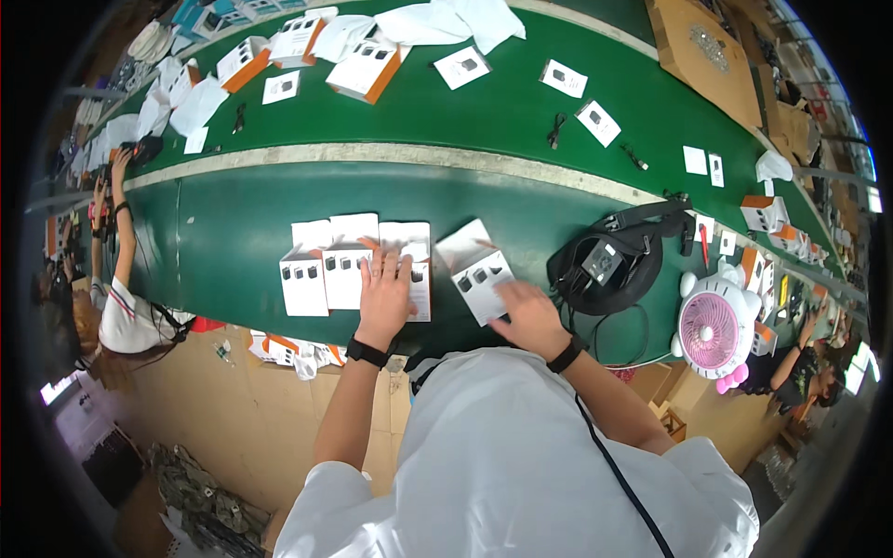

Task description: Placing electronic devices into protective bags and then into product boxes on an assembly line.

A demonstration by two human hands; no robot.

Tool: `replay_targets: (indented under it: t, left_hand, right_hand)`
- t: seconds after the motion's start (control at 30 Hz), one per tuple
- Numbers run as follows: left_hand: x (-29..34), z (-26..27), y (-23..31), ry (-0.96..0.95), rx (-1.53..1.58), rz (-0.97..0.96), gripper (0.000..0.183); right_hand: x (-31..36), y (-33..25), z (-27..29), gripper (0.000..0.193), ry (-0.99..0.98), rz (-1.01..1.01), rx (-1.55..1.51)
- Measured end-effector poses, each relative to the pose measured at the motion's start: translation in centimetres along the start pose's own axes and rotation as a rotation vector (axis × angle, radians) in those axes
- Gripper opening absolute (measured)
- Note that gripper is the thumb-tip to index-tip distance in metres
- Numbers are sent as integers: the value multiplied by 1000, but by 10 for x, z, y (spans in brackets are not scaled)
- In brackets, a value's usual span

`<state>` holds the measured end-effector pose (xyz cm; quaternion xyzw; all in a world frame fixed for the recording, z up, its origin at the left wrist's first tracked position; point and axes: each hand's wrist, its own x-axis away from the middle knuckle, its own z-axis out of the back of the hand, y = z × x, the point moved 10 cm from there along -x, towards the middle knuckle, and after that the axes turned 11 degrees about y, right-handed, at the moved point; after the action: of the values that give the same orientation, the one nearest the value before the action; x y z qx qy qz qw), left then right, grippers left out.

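Three white cardboard boxes with open top flaps stand side by side in front of me; the left box and the middle box show dark device pictures. Over the right box and the edge of the middle one lies my left hand, palm down with its fingers stretched out. A fourth white box, tilted and with its flap up, is set apart to the right. My right hand grips its lower right corner, thumb at the near edge; its fingertips are slightly blurred.
A black bag with a cable sits right of the boxes, near a pink-and-white fan. Beyond a pale ledge, a green conveyor belt carries boxes, leaflets, cables and white bags. A co-worker's arm reaches in at far left.
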<state>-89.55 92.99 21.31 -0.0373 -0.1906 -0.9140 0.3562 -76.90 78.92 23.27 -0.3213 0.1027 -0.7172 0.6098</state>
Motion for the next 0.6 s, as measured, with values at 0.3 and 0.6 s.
replay_targets:
  t: [0.3,0.6]
  left_hand:
    - [45,-14,-6,-40,12,87,88]
    - [53,-7,-17,64,138,140,90]
  right_hand:
    - [-7,51,-54,75,137,-678,-242]
    - [-2,19,-46,83,368,-407,-760]
